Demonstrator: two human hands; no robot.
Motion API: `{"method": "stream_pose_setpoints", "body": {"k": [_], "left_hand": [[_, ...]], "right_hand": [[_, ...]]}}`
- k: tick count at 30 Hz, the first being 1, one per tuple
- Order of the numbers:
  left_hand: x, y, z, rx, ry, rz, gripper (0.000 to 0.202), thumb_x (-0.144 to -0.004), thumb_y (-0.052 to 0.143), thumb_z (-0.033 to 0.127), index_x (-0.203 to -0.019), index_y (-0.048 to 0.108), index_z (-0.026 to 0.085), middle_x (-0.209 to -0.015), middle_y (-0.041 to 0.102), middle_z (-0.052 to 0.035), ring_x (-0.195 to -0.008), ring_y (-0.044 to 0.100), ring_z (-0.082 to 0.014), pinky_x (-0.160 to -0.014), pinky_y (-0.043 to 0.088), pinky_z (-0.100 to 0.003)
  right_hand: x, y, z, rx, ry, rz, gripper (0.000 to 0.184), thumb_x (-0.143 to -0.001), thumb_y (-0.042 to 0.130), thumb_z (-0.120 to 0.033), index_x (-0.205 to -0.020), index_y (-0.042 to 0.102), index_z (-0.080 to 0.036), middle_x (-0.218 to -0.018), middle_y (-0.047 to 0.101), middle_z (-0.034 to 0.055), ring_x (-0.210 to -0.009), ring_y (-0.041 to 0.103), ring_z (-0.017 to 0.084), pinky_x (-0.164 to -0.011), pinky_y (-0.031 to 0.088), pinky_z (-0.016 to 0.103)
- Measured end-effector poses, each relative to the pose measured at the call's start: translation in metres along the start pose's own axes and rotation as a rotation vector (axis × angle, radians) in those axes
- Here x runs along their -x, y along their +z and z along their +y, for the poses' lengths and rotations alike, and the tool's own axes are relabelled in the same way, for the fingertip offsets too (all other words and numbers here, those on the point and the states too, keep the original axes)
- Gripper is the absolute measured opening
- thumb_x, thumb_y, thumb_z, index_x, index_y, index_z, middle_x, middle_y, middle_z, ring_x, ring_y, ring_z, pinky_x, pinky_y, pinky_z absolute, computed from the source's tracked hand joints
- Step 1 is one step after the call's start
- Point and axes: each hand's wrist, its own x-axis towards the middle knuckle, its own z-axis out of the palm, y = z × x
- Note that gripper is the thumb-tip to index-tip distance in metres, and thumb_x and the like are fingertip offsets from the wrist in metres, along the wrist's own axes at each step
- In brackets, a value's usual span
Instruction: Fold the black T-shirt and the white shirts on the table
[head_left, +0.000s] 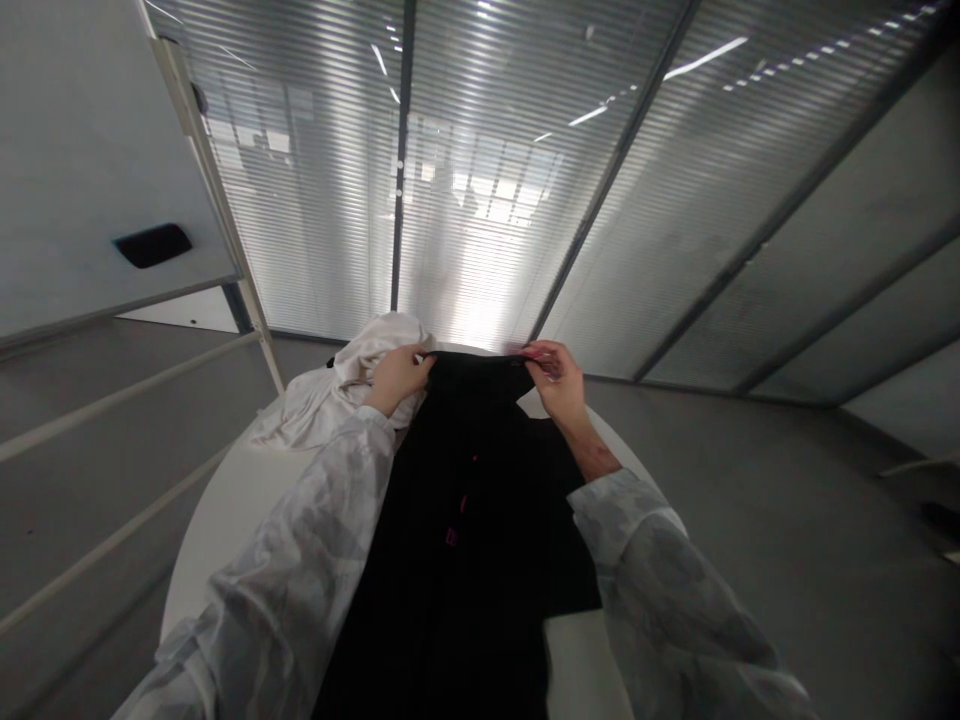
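A black garment with small pink marks lies lengthwise on a round white table. What kind of garment it is I cannot make out. My left hand pinches the left end of its far edge. At the right end of that same edge, my right hand grips the fabric between thumb and fingers. The edge stretches fairly straight between both hands. A crumpled white cloth lies beside my left hand, partly behind it.
A whiteboard on a pale metal frame stands at the left, with a black eraser-like object on it. Glass partitions with blinds rise beyond the table. Grey floor surrounds it.
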Motion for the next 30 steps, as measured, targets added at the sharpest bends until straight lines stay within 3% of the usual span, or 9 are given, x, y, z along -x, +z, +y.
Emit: {"method": "stream_pose_setpoints", "body": {"k": [4, 7, 10, 13, 16, 19, 21, 26, 30], "left_hand": [[-0.004, 0.002, -0.006, 0.19, 0.028, -0.095, 0.028, -0.102, 0.063, 0.042, -0.109, 0.08, 0.022, -0.082, 0.081, -0.0043, -0.071, 0.075, -0.0228, -0.074, 0.054, -0.032], [-0.01, 0.011, -0.013, 0.445, 0.043, -0.157, 0.022, -0.097, 0.068, 0.035, -0.112, 0.075, 0.02, -0.088, 0.082, -0.0048, -0.069, 0.076, -0.02, -0.07, 0.056, -0.029], [-0.016, 0.02, -0.02, 0.651, 0.062, -0.219, 0.027, -0.089, 0.075, 0.026, -0.115, 0.071, 0.017, -0.089, 0.081, -0.0063, -0.077, 0.079, -0.0207, -0.075, 0.061, -0.031], [-0.02, 0.025, -0.026, 0.74, 0.167, -0.256, 0.044, -0.081, 0.078, 0.02, -0.124, 0.068, 0.016, -0.103, 0.082, -0.0089, -0.09, 0.081, -0.0228, -0.087, 0.064, -0.037], [-0.02, 0.026, -0.029, 0.69, 0.281, -0.189, 0.045, -0.08, 0.077, 0.023, -0.124, 0.07, 0.017, -0.11, 0.082, -0.009, -0.099, 0.08, -0.0252, -0.094, 0.064, -0.041], [-0.018, 0.024, -0.03, 0.55, 0.348, -0.068, 0.031, -0.085, 0.073, 0.028, -0.115, 0.075, 0.018, -0.105, 0.082, -0.0073, -0.101, 0.079, -0.0267, -0.095, 0.062, -0.04], [-0.017, 0.021, -0.03, 0.46, 0.357, -0.007, 0.026, -0.088, 0.07, 0.03, -0.11, 0.077, 0.019, -0.103, 0.082, -0.0067, -0.097, 0.079, -0.0263, -0.09, 0.061, -0.038], [-0.019, 0.022, -0.026, 0.418, 0.236, 0.008, 0.027, -0.092, 0.072, 0.04, -0.108, 0.077, 0.019, -0.085, 0.079, -0.0041, -0.072, 0.075, -0.0224, -0.08, 0.061, -0.037], [-0.024, 0.042, -0.012, 0.781, 0.171, -0.028, 0.051, -0.092, 0.075, 0.039, -0.138, 0.067, 0.021, -0.118, 0.082, -0.0106, -0.109, 0.079, -0.0257, -0.103, 0.06, -0.043]], "right_hand": [[0.015, -0.004, 0.003, 0.016, 0.041, -0.106, 0.042, -0.097, 0.076, -0.051, -0.13, 0.066, -0.026, -0.13, 0.076, 0.0097, -0.113, 0.074, 0.026, -0.103, 0.062, 0.045], [0.03, -0.012, 0.004, 0.095, 0.024, -0.256, 0.076, -0.082, 0.091, -0.062, -0.143, 0.063, -0.026, -0.147, 0.069, 0.013, -0.13, 0.069, 0.034, -0.113, 0.057, 0.054], [0.048, -0.017, 0.007, 0.201, 0.012, -0.422, 0.121, -0.069, 0.099, -0.066, -0.168, 0.041, -0.027, -0.165, 0.055, 0.0153, -0.15, 0.056, 0.04, -0.129, 0.043, 0.059], [0.066, -0.011, 0.013, 0.308, 0.047, -0.467, 0.138, -0.073, 0.097, -0.063, -0.179, 0.016, -0.026, -0.169, 0.05, 0.0172, -0.153, 0.053, 0.041, -0.13, 0.042, 0.061], [0.079, 0.001, 0.019, 0.404, 0.111, -0.331, 0.121, -0.079, 0.092, -0.058, -0.175, 0.03, -0.02, -0.16, 0.058, 0.0209, -0.146, 0.06, 0.043, -0.122, 0.049, 0.063], [0.083, 0.009, 0.019, 0.379, 0.127, -0.206, 0.065, -0.089, 0.08, -0.05, -0.145, 0.066, -0.02, -0.137, 0.074, 0.0161, -0.128, 0.07, 0.038, -0.115, 0.055, 0.058], [0.08, 0.009, 0.017, 0.303, 0.132, -0.137, 0.039, -0.092, 0.074, -0.043, -0.125, 0.075, -0.022, -0.121, 0.079, 0.0115, -0.114, 0.075, 0.033, -0.111, 0.058, 0.054], [0.05, -0.006, 0.024, 0.089, 0.189, 0.016, 0.038, -0.086, 0.075, -0.039, -0.12, 0.073, -0.022, -0.116, 0.078, 0.0085, -0.097, 0.075, 0.026, -0.095, 0.065, 0.045], [0.002, -0.018, 0.055, -0.096, 0.391, 0.154, 0.05, -0.077, 0.078, -0.039, -0.123, 0.064, -0.022, -0.118, 0.074, 0.0094, -0.08, 0.073, 0.02, -0.073, 0.067, 0.037]]}}
